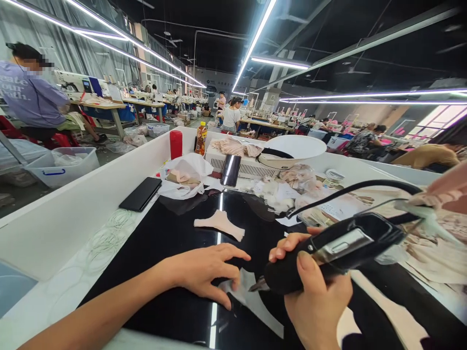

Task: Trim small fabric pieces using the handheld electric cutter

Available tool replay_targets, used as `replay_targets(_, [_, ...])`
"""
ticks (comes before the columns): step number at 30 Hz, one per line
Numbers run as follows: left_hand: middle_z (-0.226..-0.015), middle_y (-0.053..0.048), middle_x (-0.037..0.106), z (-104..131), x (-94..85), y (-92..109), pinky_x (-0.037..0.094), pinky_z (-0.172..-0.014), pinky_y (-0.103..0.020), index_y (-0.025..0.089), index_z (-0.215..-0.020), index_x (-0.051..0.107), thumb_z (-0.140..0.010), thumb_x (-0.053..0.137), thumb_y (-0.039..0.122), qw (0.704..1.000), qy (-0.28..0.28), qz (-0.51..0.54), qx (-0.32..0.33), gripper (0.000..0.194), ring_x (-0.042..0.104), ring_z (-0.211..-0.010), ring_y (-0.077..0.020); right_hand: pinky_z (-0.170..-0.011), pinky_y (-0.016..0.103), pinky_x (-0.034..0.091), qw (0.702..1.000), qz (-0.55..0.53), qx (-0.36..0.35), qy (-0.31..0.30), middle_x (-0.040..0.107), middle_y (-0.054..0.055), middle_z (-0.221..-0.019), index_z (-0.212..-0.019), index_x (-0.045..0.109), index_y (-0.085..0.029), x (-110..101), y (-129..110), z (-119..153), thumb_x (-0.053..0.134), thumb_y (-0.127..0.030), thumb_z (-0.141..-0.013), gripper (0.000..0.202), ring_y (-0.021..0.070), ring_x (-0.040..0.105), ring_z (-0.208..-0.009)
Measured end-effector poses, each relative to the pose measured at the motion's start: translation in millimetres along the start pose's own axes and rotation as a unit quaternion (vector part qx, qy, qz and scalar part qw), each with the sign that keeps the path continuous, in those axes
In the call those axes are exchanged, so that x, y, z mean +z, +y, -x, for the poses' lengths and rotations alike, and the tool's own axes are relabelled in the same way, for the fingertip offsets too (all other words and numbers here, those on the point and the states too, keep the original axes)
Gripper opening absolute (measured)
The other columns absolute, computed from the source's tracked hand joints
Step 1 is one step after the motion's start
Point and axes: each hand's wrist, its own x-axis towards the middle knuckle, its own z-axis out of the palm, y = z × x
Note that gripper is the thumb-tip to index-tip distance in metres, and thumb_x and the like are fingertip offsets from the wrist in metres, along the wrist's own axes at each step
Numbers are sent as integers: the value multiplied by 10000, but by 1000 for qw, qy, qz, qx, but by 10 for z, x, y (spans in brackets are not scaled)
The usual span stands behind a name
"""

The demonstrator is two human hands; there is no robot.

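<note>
My right hand [317, 296] is wrapped round a black corded handheld tool [343, 248] with a narrow metal tip. The tip points left and down, at the edge of a translucent white cut piece [251, 301] on the glossy black work surface [156, 272]. My left hand [211, 272] is spread palm down, its fingertips on or just above that piece's left end. Farther back lies a pale pink fabric piece [220, 224], apart from both hands. More pale pink cut pieces [392, 308] lie to the right, partly behind my right hand and the tool.
Another person's blurred hand [450, 192] is at the right, near the tool's cord [350, 187]. Behind the surface are a plastic bag [188, 170], phones [140, 193], a red container [175, 144], a bottle [201, 138] and a white machine [241, 163]. Fabric piles [434, 257] lie right.
</note>
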Motion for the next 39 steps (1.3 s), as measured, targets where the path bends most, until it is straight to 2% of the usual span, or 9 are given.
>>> replay_targets(4, [-1486,-100,546,33,-94,14,441,-1115,-419,232,-875,755,-933,743,402,1000,-13,-13,-9,180,485,-1393,-304,-593,288,574,999,26,-19,28,658,-22,-776,-1054,610,-261,-84,-39,-69,831,-288,-805,334,142,616,-632])
replay_targets(9, [-1457,-74,589,79,-232,-31,416,-1139,-426,228,-862,734,-940,736,285,995,-25,-91,-10,97,465,-1395,-300,-607,295,574,999,38,-14,21,658,-22,-793,-1084,605,-267,-150,-34,-46,826,-295,-824,342,146,621,-650])
replay_targets(12, [-1454,-69,586,92,-265,-26,400,-1144,-444,226,-919,719,-979,608,142,988,20,-152,-22,152,477,-1377,-289,-607,306,570,999,38,-11,18,651,-20,-804,-1096,598,-271,-138,-19,-23,808,-301,-847,327,154,624,-663])
replay_targets(14, [-1402,-84,604,76,-241,15,429,-1106,-433,213,-979,708,-995,528,94,980,66,-177,-57,216,531,-1306,-274,-620,316,569,999,40,-9,14,649,-19,-816,-1108,593,-276,-116,-4,-12,796,-301,-863,318,156,629,-671])
replay_targets(16, [-1276,-90,644,43,-184,84,471,-1038,-397,198,-1027,694,-995,560,117,976,87,-174,-95,161,586,-1200,-257,-637,325,565,999,39,-10,10,645,-21,-828,-1125,587,-282,-88,14,-3,786,-301,-877,318,152,627,-673])
replay_targets(18, [-1172,-78,661,8,-107,158,497,-980,-369,194,-1072,686,-951,698,203,979,75,-152,-114,122,610,-1117,-254,-645,329,562,999,36,-11,8,639,-24,-834,-1141,582,-283,-57,35,7,783,-304,-883,327,149,625,-671])
replay_targets(22, [-1213,-90,646,-29,39,245,510,-971,-389,207,-1210,661,-766,900,409,987,29,-110,-110,543,612,-1103,-289,-643,329,565,1000,26,-11,-1,645,-24,-859,-1154,569,-280,0,82,34,782,-309,-887,343,148,636,-671])
replay_targets(29, [-1294,-123,615,-28,137,266,503,-1008,-421,188,-1282,650,-668,947,465,988,-12,-92,-121,736,582,-1179,-332,-632,293,562,1000,25,-7,-8,663,-37,-873,-1144,556,-285,10,141,69,774,-283,-892,334,130,644,-664])
replay_targets(39, [-1360,-116,601,-11,137,304,508,-1039,-455,233,-1356,628,-708,916,482,988,-23,-74,-131,752,562,-1238,-346,-636,296,562,999,33,-17,-9,664,-32,-875,-1149,554,-283,-21,147,72,763,-264,-895,330,135,650,-671])
